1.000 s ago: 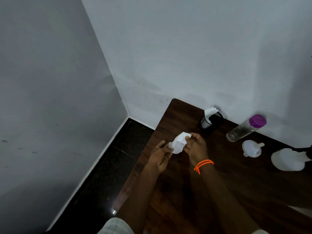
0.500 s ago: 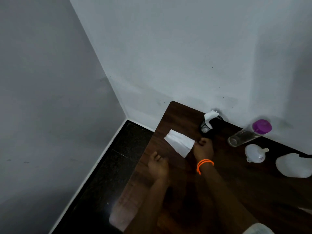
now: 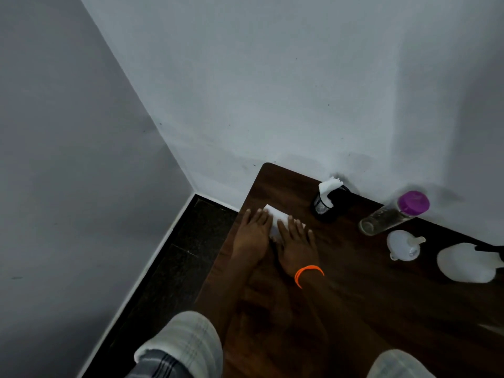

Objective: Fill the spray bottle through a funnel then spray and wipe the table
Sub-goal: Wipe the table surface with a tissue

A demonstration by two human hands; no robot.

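The spray bottle [image 3: 467,261] lies at the table's right edge, white, partly cut off by the frame, well apart from both hands. Just left of it sits the white funnel [image 3: 403,245], and behind that a clear bottle [image 3: 392,214] with a purple cap lies on its side; whether it holds anything cannot be told. A black mesh cup [image 3: 326,204] by the wall holds white tissue. The left hand [image 3: 252,231] and right hand [image 3: 296,242] press flat, fingers straight, on a white tissue sheet [image 3: 276,218] on the dark wooden table [image 3: 354,296].
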